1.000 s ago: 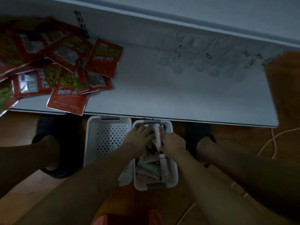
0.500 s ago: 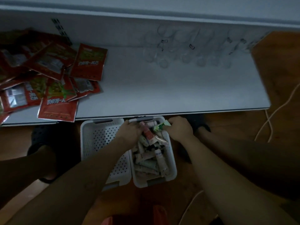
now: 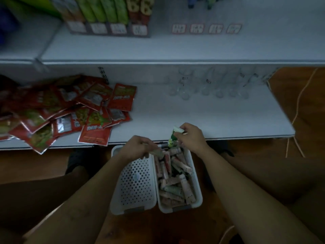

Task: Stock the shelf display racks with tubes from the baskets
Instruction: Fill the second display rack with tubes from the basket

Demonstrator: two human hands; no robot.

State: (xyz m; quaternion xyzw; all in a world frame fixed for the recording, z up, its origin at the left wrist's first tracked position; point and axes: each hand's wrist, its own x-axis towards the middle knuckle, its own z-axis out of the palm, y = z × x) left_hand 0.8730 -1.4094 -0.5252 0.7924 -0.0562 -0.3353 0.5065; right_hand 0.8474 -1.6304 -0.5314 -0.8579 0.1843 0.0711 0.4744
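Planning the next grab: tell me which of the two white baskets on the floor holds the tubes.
The right basket, with tubes piled up to its rim. The left basket beside it shows a mostly bare perforated floor.

Shop aisle, white shelving (image 3: 193, 110), price labels (image 3: 205, 29), piled red snack packets (image 3: 95, 124), boxed goods (image 3: 109, 16)

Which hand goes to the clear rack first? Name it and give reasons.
Right. The right hand pinches a green tube raised to the shelf edge, nearer the clear rack; the left hand grips a second tube lower, over the baskets.
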